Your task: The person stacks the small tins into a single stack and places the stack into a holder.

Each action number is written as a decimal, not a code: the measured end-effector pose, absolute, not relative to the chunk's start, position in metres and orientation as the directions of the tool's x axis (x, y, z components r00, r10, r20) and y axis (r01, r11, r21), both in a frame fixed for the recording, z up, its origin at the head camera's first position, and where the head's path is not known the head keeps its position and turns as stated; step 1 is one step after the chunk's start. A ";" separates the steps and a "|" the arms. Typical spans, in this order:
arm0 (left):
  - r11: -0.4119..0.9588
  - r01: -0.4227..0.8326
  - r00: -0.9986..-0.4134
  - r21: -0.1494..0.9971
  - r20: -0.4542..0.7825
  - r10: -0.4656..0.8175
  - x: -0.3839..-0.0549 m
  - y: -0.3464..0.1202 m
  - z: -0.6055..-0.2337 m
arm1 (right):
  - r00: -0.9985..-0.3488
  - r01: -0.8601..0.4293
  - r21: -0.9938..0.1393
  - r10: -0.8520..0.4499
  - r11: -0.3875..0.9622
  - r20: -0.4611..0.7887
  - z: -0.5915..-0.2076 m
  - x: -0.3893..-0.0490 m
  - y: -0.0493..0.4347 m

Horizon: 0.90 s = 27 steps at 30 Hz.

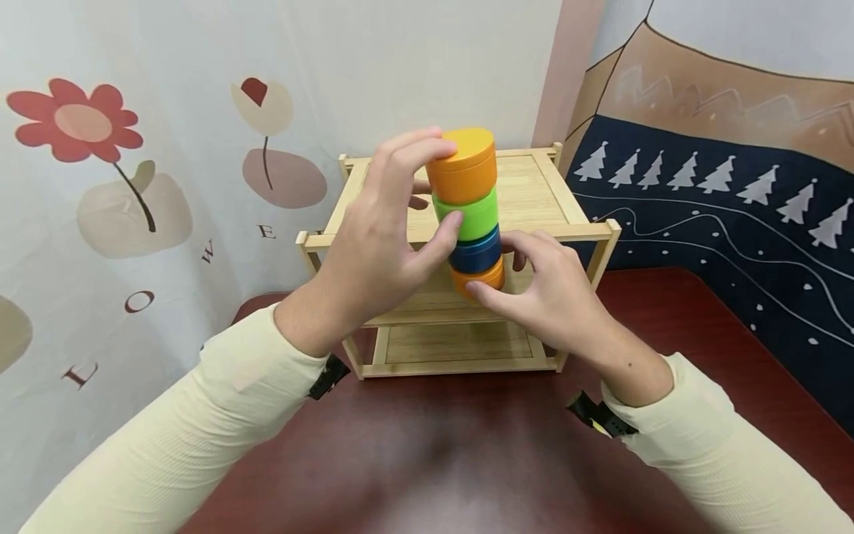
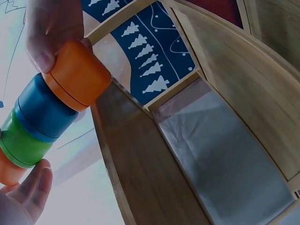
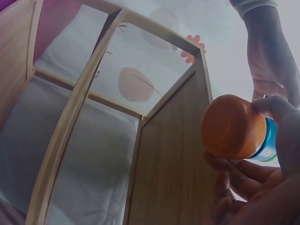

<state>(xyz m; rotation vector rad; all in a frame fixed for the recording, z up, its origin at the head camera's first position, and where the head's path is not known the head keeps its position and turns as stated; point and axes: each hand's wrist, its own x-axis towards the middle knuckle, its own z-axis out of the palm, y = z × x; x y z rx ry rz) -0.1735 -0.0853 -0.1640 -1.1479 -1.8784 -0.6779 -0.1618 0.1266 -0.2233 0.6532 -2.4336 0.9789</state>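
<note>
A stack of round lidded jars is held up in front of the wooden rack, leaning slightly. From top to bottom come an orange jar (image 1: 463, 178), a green jar (image 1: 475, 219), a dark blue jar (image 1: 477, 254) and another orange jar (image 1: 490, 279). My left hand (image 1: 376, 222) grips the upper part, fingers at the top orange jar and thumb against the green one. Low on the stack, my right hand (image 1: 557, 285) holds the bottom orange jar between thumb and fingers. The right wrist view shows the underside of that bottom orange jar (image 3: 227, 126).
The light wooden rack (image 1: 460, 367) with several shelves stands on a dark red table (image 1: 427, 445), right behind the jars. Its corner posts rise above the top shelf. A printed cloth (image 1: 414, 67) hangs behind it, and a dark cloth with white trees (image 1: 707, 215) is at the right.
</note>
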 end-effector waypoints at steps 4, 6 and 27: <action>0.444 0.896 -0.248 0.021 0.853 0.459 -0.174 -0.086 -0.161 | -0.788 -0.578 -0.515 -0.267 0.634 0.555 -0.221 -0.163 0.126; 0.445 0.895 -0.246 0.019 0.855 0.457 -0.174 -0.086 -0.160 | -0.784 -0.583 -0.513 -0.271 0.630 0.558 -0.219 -0.163 0.125; 0.470 0.882 -0.220 -0.016 0.869 0.443 -0.172 -0.089 -0.147 | -0.777 -0.585 -0.500 -0.265 0.638 0.571 -0.205 -0.162 0.120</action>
